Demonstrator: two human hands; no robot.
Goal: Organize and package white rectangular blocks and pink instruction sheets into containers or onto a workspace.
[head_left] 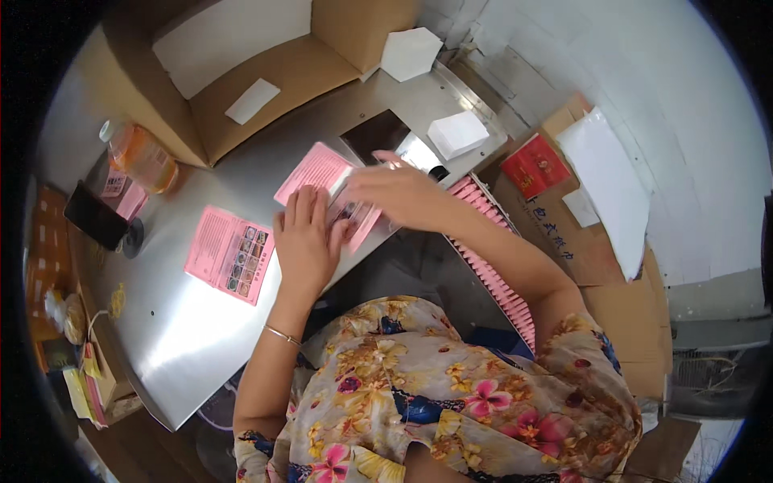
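Note:
A pink printed sheet (316, 167) with text and small photos lies on the metal table under both my hands, and a narrow white strip crosses it. My left hand (306, 245) rests on this sheet with its fingers stretched out, holding it down. Over the right part of the same sheet is my right hand (394, 193); its fingertips are smeared and partly hidden, so their grip is unclear. Left of my left hand, a second pink sheet (233, 254) with rows of food photos lies flat, touching nothing but the table.
An open cardboard box (266, 72) stands at the back. A bottle (141, 157) of orange liquid and a phone on a stand (97, 216) are at the left. A dark glossy panel (378, 133) and white stack (457, 134) lie right. Pink pieces (499, 266) fill a container below.

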